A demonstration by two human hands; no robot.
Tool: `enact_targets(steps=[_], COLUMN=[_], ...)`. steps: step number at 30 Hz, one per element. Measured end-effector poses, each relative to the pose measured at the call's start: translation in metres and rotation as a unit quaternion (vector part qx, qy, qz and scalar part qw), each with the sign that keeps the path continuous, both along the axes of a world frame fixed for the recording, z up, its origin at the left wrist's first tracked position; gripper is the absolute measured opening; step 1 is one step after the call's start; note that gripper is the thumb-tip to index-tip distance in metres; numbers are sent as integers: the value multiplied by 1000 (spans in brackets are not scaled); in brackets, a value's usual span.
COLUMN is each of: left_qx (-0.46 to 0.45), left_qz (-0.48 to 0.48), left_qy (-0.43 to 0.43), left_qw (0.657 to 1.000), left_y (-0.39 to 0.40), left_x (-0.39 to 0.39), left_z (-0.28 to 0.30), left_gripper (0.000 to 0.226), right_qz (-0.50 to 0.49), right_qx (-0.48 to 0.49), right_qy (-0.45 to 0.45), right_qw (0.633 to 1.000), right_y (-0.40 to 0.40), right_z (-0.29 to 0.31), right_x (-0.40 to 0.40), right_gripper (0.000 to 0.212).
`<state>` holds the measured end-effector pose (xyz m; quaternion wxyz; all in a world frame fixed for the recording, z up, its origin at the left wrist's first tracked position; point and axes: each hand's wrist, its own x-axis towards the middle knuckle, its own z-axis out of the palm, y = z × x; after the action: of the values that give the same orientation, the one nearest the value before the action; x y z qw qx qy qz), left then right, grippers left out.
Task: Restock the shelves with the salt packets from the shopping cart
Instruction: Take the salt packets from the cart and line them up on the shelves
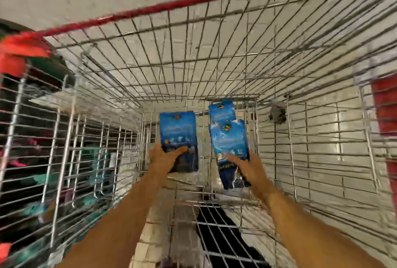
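I look down into a wire shopping cart point(193, 70) with a red rim. My left hand point(165, 158) grips the lower end of a blue salt packet point(178, 132), thumb across its front. My right hand point(247, 169) grips a second blue salt packet point(229, 145) by its lower part. A third blue packet point(222, 112) stands behind it against the cart's far end. Both held packets are inside the basket. The frame is blurred by motion.
Shelves with dark, green and pink goods point(32, 160) show through the cart's left wire wall. Tiled floor point(322, 139) lies under and to the right of the cart. A red part point(384, 104) sits at the right wall.
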<state>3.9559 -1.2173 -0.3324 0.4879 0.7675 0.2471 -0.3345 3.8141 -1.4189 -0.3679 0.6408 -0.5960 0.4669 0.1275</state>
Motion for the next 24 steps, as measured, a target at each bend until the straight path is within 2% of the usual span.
enact_targets(steps=[4,7,12,14,17,20,24], left_qx=[-37,-91,-129,-132,-147,-146,-137], left_qz=[23,56,83,93,135,169,196], left_qy=[-8,-7,-121,-163,-223,-267,-328], left_qw=[999,994,981,973,954,937,914], left_y=[36,69,120,142,184,225,280], left_x=[-2,-14,-45,-60,-87,-114,-152], left_z=[82,145,242,277,333,378,431], left_gripper=[36,49,51,52,40,36,38], right_qz=[-6,-1,28,50,82,122,161], right_qx=[-16,-14,-10,-5,21,34,35], right_qy=[-29,-71,-141,-170,-218,-268,-344], right_qw=[999,997,990,984,972,955,924], right_y=[12,26,55,68,101,141,199], right_z=[71,124,206,236,284,334,402], right_x=[14,16,8,3,-2,-1,1], right_gripper=[36,32,31,41,61,50,50])
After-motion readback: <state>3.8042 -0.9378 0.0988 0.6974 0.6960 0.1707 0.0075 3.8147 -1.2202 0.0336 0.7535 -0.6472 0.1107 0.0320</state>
